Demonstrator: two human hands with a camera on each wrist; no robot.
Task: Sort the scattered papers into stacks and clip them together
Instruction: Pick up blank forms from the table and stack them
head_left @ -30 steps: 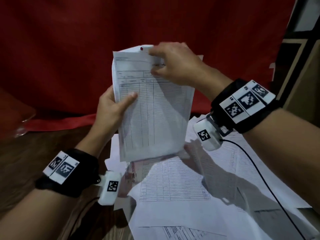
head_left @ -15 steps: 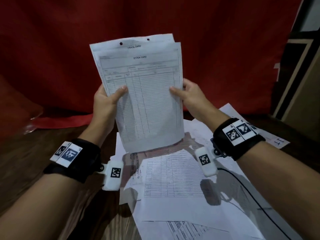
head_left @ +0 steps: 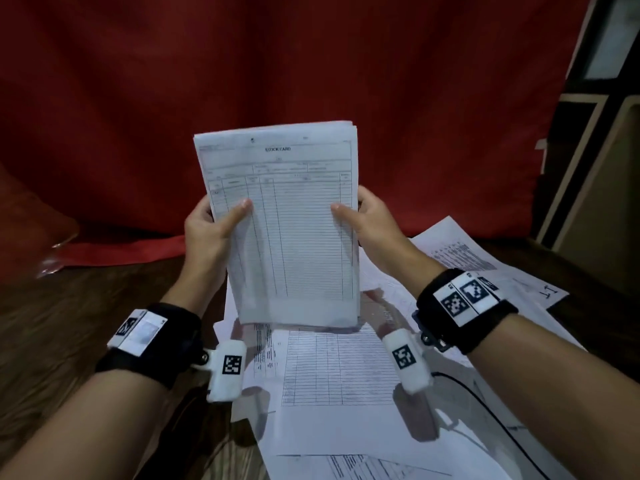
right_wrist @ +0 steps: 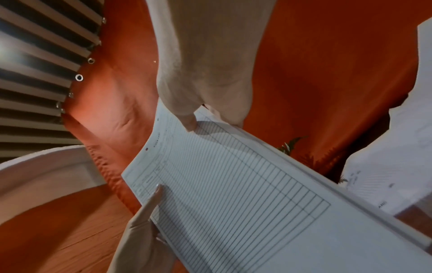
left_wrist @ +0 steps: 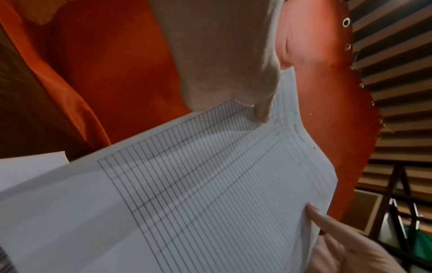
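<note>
I hold a stack of white ruled forms upright, its bottom edge just above the loose sheets on the table; the top sheet is headed "STOCK CARD". My left hand grips its left edge, thumb on the front and fingers behind. My right hand grips the right edge the same way. The sheets' edges look squared up. The left wrist view shows the stack under my left thumb; the right wrist view shows the stack under my right thumb. No clip is in view.
More printed sheets lie scattered and overlapping on the wooden table below and to the right, some reaching the right edge. A red curtain hangs behind. A black cable runs across the papers.
My right hand came down from the stack's top edge to grip its right side. The uneven sheets have been squared, and the stack sits lower and more centred.
</note>
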